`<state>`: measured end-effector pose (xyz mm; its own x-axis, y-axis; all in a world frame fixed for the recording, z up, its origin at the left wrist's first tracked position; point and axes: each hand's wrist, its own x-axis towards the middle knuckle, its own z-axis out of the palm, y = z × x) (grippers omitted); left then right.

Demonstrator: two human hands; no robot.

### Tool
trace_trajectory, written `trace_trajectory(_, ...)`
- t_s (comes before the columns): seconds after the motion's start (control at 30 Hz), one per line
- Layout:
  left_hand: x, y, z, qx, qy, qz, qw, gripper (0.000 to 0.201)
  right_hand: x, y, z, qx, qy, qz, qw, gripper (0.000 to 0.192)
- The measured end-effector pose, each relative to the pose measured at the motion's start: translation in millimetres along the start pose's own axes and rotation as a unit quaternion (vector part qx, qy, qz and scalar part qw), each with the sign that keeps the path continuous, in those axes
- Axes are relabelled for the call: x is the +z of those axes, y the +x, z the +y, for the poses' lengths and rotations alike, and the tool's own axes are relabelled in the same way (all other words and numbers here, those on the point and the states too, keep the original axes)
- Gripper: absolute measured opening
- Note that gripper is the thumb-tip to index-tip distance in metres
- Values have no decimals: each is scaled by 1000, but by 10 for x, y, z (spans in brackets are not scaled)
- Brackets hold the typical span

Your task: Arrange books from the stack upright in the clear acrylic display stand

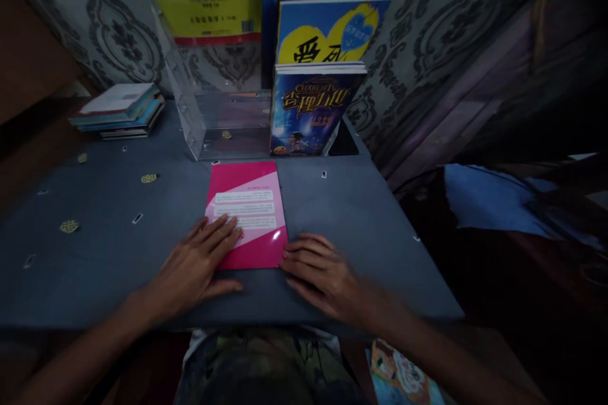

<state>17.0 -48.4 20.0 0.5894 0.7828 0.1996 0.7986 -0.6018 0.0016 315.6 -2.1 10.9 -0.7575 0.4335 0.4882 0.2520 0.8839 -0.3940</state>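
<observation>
A pink book (249, 247) lies flat on the table in front of me, its cover marked by pale text boxes. My left hand (202, 259) rests over the book's lower left part, fingers stretched out on the cover and thumb on the table. At the lower right edge of the book is my right hand (323, 272); its fingertips touch the corner, fingers extended and side by side. Neither hand is gripping the book. Just behind the book stands a clear acrylic book holder (232, 142).
In the holder's right part stand several books, with a dark blue one (313, 111) in front. A yellow book (213, 0) is upright at its back left. A stack of books (118, 107) lies at the far left of the grey table (361, 221). Another book (401, 373) is below the table's front edge.
</observation>
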Motion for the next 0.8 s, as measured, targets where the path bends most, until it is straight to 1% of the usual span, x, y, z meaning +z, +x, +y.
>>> trace_trajectory(0.1,-37,-175,156,28,5,-5,1000,93,23,-151,-157,-7,-11,-6,1000,24)
trace_trajectory(0.17,-47,-291,266,32,13,-10,999,97,43,-258,-272,-15,-17,6,1000,21)
trace_trajectory(0.23,-42,-393,360,34,30,-8,999,87,67,-342,-377,-14,-22,21,999,17)
trace_trajectory(0.3,-33,-471,426,43,58,-1,997,71,94,-388,-455,-12,-25,32,999,19)
trace_trajectory(0.37,-33,-519,461,55,84,5,995,59,119,-400,-496,-17,-20,39,999,22)
trace_trajectory(0.5,-86,-550,458,80,86,-6,993,52,126,-381,-508,-24,-5,55,998,25)
trace_trajectory(0.57,-150,-548,438,84,63,5,994,52,95,-377,-503,-20,7,62,998,27)
trace_trajectory(0.67,-317,-519,392,73,0,38,997,53,13,-368,-482,-3,23,66,998,30)
trace_trajectory(0.8,-594,-380,293,47,-103,79,990,55,-163,-248,-415,-3,39,127,991,35)
